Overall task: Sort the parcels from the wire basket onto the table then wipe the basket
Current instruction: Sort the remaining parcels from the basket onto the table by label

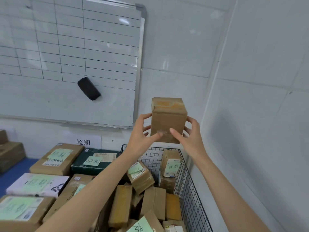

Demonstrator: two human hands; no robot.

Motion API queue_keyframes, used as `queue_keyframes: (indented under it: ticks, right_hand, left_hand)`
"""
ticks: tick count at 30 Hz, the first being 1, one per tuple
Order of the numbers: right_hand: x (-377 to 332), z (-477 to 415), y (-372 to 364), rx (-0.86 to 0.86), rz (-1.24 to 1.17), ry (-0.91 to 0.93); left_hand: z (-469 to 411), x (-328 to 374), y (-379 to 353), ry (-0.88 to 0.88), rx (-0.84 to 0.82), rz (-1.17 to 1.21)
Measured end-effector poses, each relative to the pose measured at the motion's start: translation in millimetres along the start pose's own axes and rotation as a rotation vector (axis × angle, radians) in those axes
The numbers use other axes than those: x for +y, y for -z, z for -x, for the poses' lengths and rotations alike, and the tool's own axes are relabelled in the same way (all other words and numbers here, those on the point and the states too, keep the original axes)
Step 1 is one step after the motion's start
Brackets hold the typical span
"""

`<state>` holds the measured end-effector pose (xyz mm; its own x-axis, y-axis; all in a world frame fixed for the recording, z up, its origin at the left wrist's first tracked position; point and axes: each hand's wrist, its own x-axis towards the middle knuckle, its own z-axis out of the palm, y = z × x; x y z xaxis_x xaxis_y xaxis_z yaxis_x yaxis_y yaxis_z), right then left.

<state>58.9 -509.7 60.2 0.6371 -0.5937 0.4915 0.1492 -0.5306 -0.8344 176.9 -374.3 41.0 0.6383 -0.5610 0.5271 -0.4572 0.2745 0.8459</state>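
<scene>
A small brown cardboard parcel (168,118) is held upright in the air above the black wire basket (190,186). My left hand (142,133) grips its left side, thumb across the front. My right hand (189,136) grips its right side, thumb on the lower front. The basket at the lower right holds several taped brown parcels (140,178), some with green labels. The blue table (15,171) to the left carries several larger parcels (56,159) with green notes.
A whiteboard (70,61) with a black eraser (88,88) hangs on the tiled wall behind the table. A white wall (259,131) runs close along the basket's right side. A dark green box (93,162) lies beside the basket's left rim.
</scene>
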Motion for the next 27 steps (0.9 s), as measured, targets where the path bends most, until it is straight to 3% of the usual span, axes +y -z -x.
queue_keyframes:
  ticks: [5,15,20,27]
  right_hand:
    - [-5,-1,1,-0.041,-0.079,-0.003]
    - [-9,-2,-1,-0.159,-0.005,0.048]
    - [-11,-1,3,-0.119,-0.010,0.056]
    - [-11,-3,4,-0.062,-0.035,0.093]
  left_hand:
    - [-4,6,4,0.031,-0.003,0.042]
    - [-6,14,10,0.020,-0.006,0.043]
    - [-5,14,14,0.013,0.020,-0.028]
    - [-3,16,14,0.029,0.016,0.045]
